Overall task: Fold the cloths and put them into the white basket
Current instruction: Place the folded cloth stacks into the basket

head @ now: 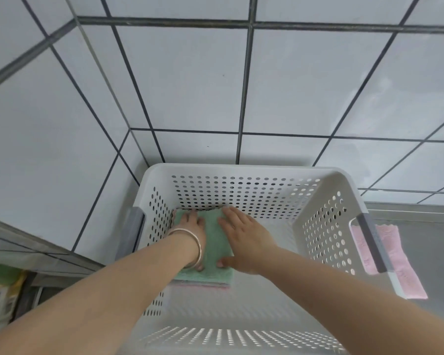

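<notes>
White basket is sitting on the counter against the tiled wall. Green cloth, folded, is lying in its far-left corner atop a stack — long axis running away from the person. Both hands are pressing it flat: left hand, right hand, fingers straight. Pink cloth is waiting outside, nearer the right hand.

One head-worn camera looks steeply down, close above the white basket. It faces the tiled wall.
</notes>
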`<action>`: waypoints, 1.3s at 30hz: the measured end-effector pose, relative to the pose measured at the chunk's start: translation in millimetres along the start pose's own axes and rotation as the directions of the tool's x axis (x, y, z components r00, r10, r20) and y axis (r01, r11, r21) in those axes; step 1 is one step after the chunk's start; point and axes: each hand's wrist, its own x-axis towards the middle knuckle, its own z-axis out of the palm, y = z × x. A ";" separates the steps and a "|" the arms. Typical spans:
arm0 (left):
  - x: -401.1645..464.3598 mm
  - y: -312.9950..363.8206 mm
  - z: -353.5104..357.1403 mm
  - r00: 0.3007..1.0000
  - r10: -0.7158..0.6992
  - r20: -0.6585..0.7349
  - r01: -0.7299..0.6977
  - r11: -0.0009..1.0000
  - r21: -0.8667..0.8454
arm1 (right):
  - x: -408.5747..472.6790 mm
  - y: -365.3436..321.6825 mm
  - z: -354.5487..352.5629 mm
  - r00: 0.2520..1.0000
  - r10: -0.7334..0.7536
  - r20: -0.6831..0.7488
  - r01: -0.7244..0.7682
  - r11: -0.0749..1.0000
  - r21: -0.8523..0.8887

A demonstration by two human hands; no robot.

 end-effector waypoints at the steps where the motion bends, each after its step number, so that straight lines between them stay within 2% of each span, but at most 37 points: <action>1: 2.0 -1.6 5.3 0.999 -0.008 0.031 0.009 1.000 -0.006 | 0.8 2.8 8.0 0.997 0.017 0.081 -0.020 0.999 0.035; 4: 9.0 -6.4 13.6 0.998 0.003 0.065 -0.001 1.000 -0.028 | 7.9 11.6 27.4 0.978 0.068 0.196 -0.094 0.987 0.129; 8: -5.4 -6.3 -8.2 0.994 -0.010 0.111 0.008 1.000 0.015 | 22.8 9.3 11.0 0.971 0.100 0.217 -0.102 0.995 -0.001; 10: -21.2 -1.3 -35.1 0.998 0.007 0.060 -0.012 0.996 0.088 | 23.7 -0.3 -20.4 0.984 0.106 0.142 -0.094 0.992 -0.084; 12: -47.3 18.5 -76.0 0.996 0.033 -0.084 -0.025 0.995 0.093 | 5.2 0.5 -62.0 0.994 0.113 -0.014 -0.114 0.989 -0.093; 13: -64.0 31.4 -97.5 0.979 0.044 -0.197 -0.026 0.995 0.095 | -10.8 4.8 -83.5 0.987 0.128 -0.098 -0.137 0.987 -0.089; 14: -82.1 46.7 -117.4 0.941 0.061 -0.332 -0.029 0.995 0.100 | -32.0 13.0 -103.3 0.969 0.148 -0.196 -0.167 0.983 -0.082; 16: -115.3 78.6 -149.0 0.796 0.096 -0.597 -0.082 0.995 0.050 | -78.0 35.8 -132.0 0.881 0.201 -0.429 -0.217 0.976 0.013; 17: -130.1 97.2 -160.1 0.699 0.097 -0.708 -0.148 0.989 -0.010 | -102.1 48.6 -140.6 0.788 0.234 -0.570 -0.219 0.971 0.096; 18: -143.2 117.9 -167.1 0.588 0.084 -0.805 -0.248 0.965 -0.080 | -125.9 60.0 -145.5 0.653 0.268 -0.708 -0.187 0.963 0.192; 19: -154.6 141.1 -170.3 0.462 0.047 -0.886 -0.392 0.906 -0.157 | -148.5 71.0 -147.2 0.497 0.311 -0.810 -0.120 0.949 0.291; 20: -164.3 168.7 -170.7 0.340 -0.018 -0.940 -0.562 0.798 -0.218 | -170.6 85.2 -144.7 0.365 0.372 -0.853 -0.053 0.923 0.380; 21: -172.9 197.1 -169.0 0.260 -0.108 -0.960 -0.705 0.658 -0.265 | -189.6 100.1 -139.4 0.291 0.457 -0.841 -0.005 0.879 0.476; 22: -177.3 225.4 -162.5 0.251 -0.195 -0.948 -0.802 0.506 -0.317 | -203.2 115.2 -129.7 0.277 0.556 -0.784 0.011 0.814 0.581; 23: -178.0 253.0 -152.4 0.293 -0.252 -0.922 -0.853 0.367 -0.372 | -212.8 131.6 -116.4 0.302 0.653 -0.695 -0.002 0.730 0.684; 24: -174.7 279.5 -138.9 0.364 -0.263 -0.894 -0.864 0.264 -0.429 | -220.2 148.5 -99.4 0.342 0.739 -0.581 -0.049 0.631 0.774; 25: -168.8 303.8 -123.9 0.443 -0.232 -0.866 -0.847 0.208 -0.489 | -224.5 166.4 -78.8 0.383 0.812 -0.440 -0.125 0.518 0.846; 26: -159.1 322.9 -105.4 0.511 -0.192 -0.838 -0.817 0.195 -0.543 | -225.7 181.2 -56.5 0.418 0.863 -0.284 -0.220 0.400 0.890; 28: -128.3 352.0 -75.5 0.616 -0.178 -0.767 -0.730 0.236 -0.641 | -229.9 209.9 -12.7 0.480 0.877 -0.007 -0.415 0.234 0.879; 30: -88.7 361.4 -59.5 0.745 -0.265 -0.612 -0.543 0.291 -0.788 | -229.6 228.9 20.7 0.534 0.830 0.162 -0.524 0.174 0.834; 32: -55.6 353.7 -48.5 0.842 -0.366 -0.396 -0.269 0.353 -0.896 | -223.5 234.5 40.4 0.587 0.778 0.224 -0.555 0.185 0.811; 33: -42.8 350.4 -43.5 0.852 -0.418 -0.314 -0.163 0.358 -0.919 | -218.5 239.4 47.7 0.613 0.752 0.242 -0.569 0.209 0.795; 35: -26.1 344.4 -32.7 0.846 -0.494 -0.199 -0.039 0.316 -0.948 | -208.3 245.3 57.3 0.640 0.718 0.272 -0.595 0.241 0.767; 37: -13.6 342.2 -22.7 0.849 -0.524 -0.069 0.072 0.243 -0.967 | -198.6 251.1 67.1 0.637 0.708 0.305 -0.596 0.202 0.777; 39: -4.7 340.0 -15.3 0.845 -0.535 0.010 0.162 0.239 -0.957 | -192.4 251.6 71.9 0.625 0.703 0.340 -0.599 0.152 0.786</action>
